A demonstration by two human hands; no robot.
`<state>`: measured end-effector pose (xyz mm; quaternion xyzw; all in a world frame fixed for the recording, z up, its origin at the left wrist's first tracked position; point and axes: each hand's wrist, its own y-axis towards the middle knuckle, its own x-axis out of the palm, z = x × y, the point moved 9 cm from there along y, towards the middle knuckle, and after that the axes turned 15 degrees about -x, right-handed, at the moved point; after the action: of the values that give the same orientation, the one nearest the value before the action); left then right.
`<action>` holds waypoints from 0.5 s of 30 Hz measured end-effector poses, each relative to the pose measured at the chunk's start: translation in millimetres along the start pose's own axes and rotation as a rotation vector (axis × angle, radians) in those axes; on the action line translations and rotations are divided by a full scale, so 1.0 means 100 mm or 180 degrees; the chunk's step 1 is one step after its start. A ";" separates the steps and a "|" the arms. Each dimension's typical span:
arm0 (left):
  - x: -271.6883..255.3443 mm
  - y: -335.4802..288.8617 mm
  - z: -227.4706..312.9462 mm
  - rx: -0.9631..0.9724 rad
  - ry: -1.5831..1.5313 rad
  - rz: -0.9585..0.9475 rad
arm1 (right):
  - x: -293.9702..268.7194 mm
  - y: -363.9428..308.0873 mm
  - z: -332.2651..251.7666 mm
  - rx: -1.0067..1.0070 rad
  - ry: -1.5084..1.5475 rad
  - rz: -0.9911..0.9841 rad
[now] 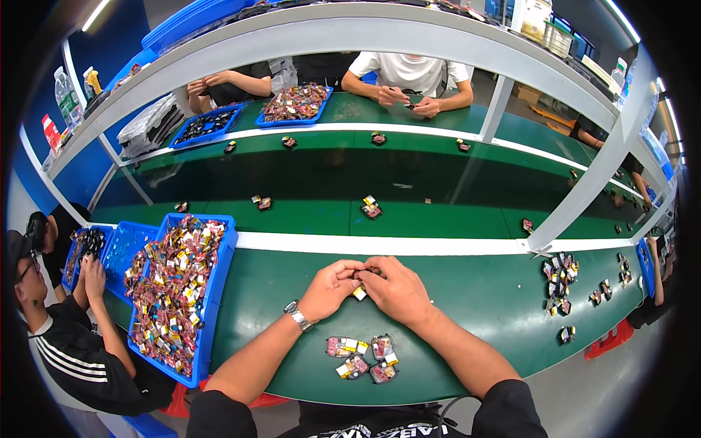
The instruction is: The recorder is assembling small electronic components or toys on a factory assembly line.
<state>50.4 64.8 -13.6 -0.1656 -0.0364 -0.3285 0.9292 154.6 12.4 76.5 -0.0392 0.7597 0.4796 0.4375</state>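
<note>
Close together over the green worktop (292, 271), my left hand (330, 290) and my right hand (398, 290) have their fingers curled round one small electronic part (359, 293). Only a dark bit and a white-and-yellow end of it show between the fingers; the rest is hidden. On my left wrist is a metal watch (297, 315). Between my forearms lie several similar parts (353, 366), flat in a loose cluster, dark-cased with reddish boards and white-and-yellow blocks. To the left of my arm, a blue tray (232, 248) is heaped with small reddish, white and yellow pieces.
Beyond a white rail (307, 243) runs a green conveyor belt (314, 219) carrying spaced-out parts. More parts (559, 281) lie in groups at the right. A grey shelf frame (409, 29) spans above. Co-workers sit at left (80, 350), right and opposite.
</note>
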 end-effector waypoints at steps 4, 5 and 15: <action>-0.01 0.00 0.00 0.0006 0.0119 -0.0002 | -0.02 0.03 0.00 -0.0215 -0.0147 -0.0092; -0.01 0.00 0.00 0.0009 0.0104 0.0004 | -0.04 0.04 -0.01 -0.0310 -0.0211 -0.0094; 0.00 -0.01 0.03 -0.0066 -0.0093 0.0007 | 0.00 0.05 -0.05 -0.0327 -0.0069 -0.0085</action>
<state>50.1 65.4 -10.4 -0.1801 -0.0464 -0.3255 0.9271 149.4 10.9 80.8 -0.0664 0.7287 0.5124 0.4495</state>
